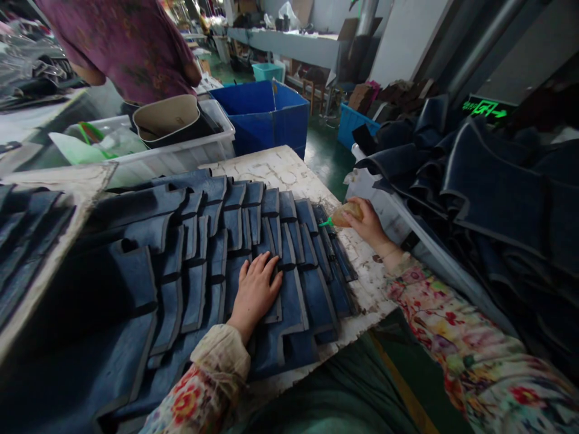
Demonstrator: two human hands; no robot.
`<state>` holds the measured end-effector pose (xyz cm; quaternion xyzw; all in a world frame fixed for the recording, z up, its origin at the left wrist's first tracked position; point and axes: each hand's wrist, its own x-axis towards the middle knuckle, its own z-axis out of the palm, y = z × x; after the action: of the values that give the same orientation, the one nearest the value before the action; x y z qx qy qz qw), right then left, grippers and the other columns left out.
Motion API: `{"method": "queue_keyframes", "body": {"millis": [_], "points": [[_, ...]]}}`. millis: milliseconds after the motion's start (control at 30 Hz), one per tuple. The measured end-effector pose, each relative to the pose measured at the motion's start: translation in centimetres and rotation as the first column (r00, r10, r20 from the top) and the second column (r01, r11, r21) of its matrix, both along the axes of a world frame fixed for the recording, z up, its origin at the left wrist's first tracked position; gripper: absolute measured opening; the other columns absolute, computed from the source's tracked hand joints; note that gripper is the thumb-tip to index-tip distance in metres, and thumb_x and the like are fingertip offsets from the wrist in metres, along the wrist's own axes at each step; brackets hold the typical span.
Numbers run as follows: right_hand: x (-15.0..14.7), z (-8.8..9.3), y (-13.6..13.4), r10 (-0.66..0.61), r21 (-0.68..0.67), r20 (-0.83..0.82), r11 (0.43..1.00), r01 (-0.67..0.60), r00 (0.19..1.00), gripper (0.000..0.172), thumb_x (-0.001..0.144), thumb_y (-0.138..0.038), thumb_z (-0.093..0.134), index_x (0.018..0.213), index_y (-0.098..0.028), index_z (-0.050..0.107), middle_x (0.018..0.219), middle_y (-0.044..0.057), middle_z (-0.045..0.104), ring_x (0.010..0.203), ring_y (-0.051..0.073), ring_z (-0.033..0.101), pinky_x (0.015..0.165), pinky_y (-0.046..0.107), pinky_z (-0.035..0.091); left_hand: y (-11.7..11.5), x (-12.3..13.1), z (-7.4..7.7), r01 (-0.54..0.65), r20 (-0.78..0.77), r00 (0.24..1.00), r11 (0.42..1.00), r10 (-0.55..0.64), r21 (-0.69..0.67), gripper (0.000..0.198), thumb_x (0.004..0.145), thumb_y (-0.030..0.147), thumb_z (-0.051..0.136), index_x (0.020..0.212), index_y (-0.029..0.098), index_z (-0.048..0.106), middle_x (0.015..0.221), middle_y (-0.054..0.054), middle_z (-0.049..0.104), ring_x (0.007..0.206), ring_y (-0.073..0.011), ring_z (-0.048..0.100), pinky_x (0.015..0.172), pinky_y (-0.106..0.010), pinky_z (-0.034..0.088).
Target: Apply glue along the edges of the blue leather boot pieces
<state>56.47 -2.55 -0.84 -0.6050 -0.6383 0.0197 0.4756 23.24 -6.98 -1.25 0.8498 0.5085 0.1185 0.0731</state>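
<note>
Overlapping dark blue leather-like pieces (pixel 292 295) with grey edges lie fanned in rows across the worktable (pixel 284 169). My left hand (pixel 257 289) rests flat on the middle of these pieces, fingers stretched out. Over at the right end of the rows, my right hand (pixel 368 226) is wrapped round a soft amber glue bottle (pixel 347 214) with a green nozzle. The bottle is tilted on its side, and its tip points left at the edges of the last pieces. Whether the tip touches them I cannot tell.
To the right stands a white crate (pixel 384 211) heaped with blue pieces (pixel 502 187). Behind the table are a white bin (pixel 181 160) with a rolled piece and a blue box (pixel 266 114). A person in a purple top (pixel 122 48) stands at the back left.
</note>
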Motion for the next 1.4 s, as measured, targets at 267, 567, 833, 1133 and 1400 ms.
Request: {"method": "queue_keyframes", "body": {"millis": [267, 567, 833, 1133, 1400], "points": [[-0.1, 0.7, 2.2, -0.142, 0.093, -0.169, 0.983, 0.159, 0.975, 0.041, 0.078, -0.044, 0.059, 0.110, -0.020, 0.053, 0.111, 0.010, 0.055, 0.108, 0.024, 0.051, 0.099, 0.043, 0.040, -0.1, 0.0, 0.1, 0.001, -0.005, 1.000, 1.000, -0.001, -0.003, 0.041, 0.092, 0.039, 0.037, 0.129, 0.025, 0.049, 0.139, -0.004, 0.047, 0.129, -0.0213, 0.041, 0.111, -0.048, 0.025], [-1.8, 1.5, -4.4, -0.018, -0.165, -0.301, 0.986, -0.034, 0.953, 0.042, 0.074, -0.047, 0.062, 0.107, -0.022, 0.056, 0.107, 0.006, 0.059, 0.102, 0.022, 0.055, 0.093, 0.039, 0.043, -0.1, 0.0, 0.2, 0.001, 0.001, 1.000, 1.000, -0.001, -0.014, 0.041, 0.092, 0.039, 0.038, 0.129, 0.025, 0.050, 0.139, -0.005, 0.046, 0.130, -0.0221, 0.040, 0.112, -0.048, 0.024], [-2.3, 2.3, -6.0, -0.039, -0.244, -0.267, 0.969, -0.028, 0.963, 0.038, 0.075, -0.047, 0.061, 0.102, -0.021, 0.059, 0.106, 0.006, 0.061, 0.100, 0.023, 0.056, 0.092, 0.039, 0.043, -0.2, 0.1, 0.3, 0.002, -0.008, 1.000, 1.000, -0.002, -0.021, 0.042, 0.092, 0.040, 0.037, 0.129, 0.025, 0.049, 0.140, -0.005, 0.046, 0.130, -0.0219, 0.040, 0.112, -0.048, 0.023], [-2.2, 2.6, -10.4, 0.011, -0.357, -0.282, 0.927, -0.116, 0.959, 0.036, 0.076, -0.045, 0.060, 0.104, -0.021, 0.057, 0.104, 0.004, 0.061, 0.097, 0.022, 0.057, 0.090, 0.036, 0.044, -0.2, 0.1, 0.3, 0.004, -0.010, 1.000, 1.000, -0.005, -0.023, 0.042, 0.092, 0.040, 0.035, 0.130, 0.025, 0.049, 0.139, -0.005, 0.046, 0.130, -0.0215, 0.039, 0.111, -0.048, 0.023], [-2.1, 2.2, -11.0, 0.045, -0.277, -0.204, 0.955, -0.102, 0.978, 0.034, 0.078, -0.045, 0.059, 0.104, -0.024, 0.058, 0.101, 0.004, 0.061, 0.095, 0.023, 0.058, 0.087, 0.037, 0.046, -0.3, 0.1, 0.3, 0.002, 0.006, 1.000, 1.000, -0.002, -0.010, 0.042, 0.092, 0.039, 0.036, 0.129, 0.024, 0.050, 0.138, -0.006, 0.047, 0.129, -0.0226, 0.040, 0.111, -0.048, 0.024]]}}
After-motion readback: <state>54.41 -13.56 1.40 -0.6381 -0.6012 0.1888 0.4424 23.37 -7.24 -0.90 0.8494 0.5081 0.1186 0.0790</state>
